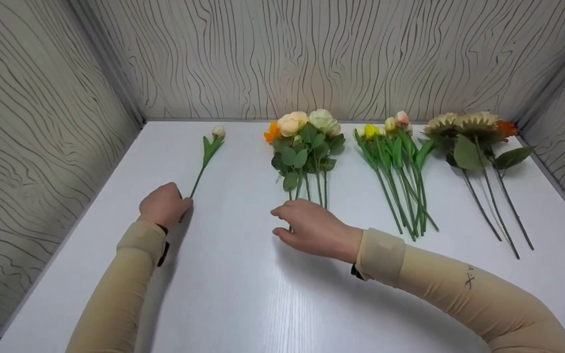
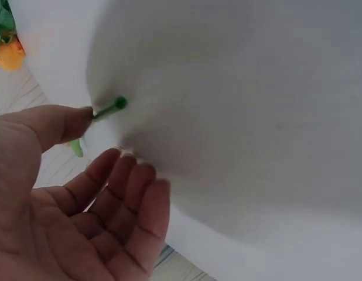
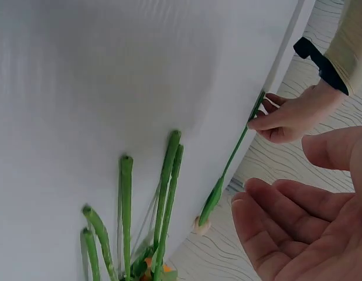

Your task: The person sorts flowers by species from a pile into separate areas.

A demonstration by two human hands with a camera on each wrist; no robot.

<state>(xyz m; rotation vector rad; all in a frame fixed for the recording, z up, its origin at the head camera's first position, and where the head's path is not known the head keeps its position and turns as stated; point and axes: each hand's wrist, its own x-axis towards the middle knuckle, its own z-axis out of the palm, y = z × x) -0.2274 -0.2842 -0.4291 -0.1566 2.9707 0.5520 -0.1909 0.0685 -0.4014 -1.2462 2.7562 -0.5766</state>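
Observation:
A single white tulip (image 1: 218,132) lies on the left side of the white table, its stem running toward me. My left hand (image 1: 162,203) is at the lower end of that stem (image 2: 113,108). The left thumb tip is right by the stem, and a gap parts it from the loosely bent fingers (image 2: 152,199). My right hand (image 1: 312,228) is over the lower stems of a bunch of roses (image 1: 307,125), partly hiding them. Its thumb and fingers (image 3: 275,222) are apart, with nothing between them; several cut stem ends (image 3: 127,170) show beside it.
Right of the roses lies a bunch of tulips (image 1: 398,147) in yellow and pink. Farther right are large cream and orange blooms (image 1: 476,122) on long stems. Wood-patterned panels (image 1: 302,59) stand behind and beside the table (image 1: 228,294).

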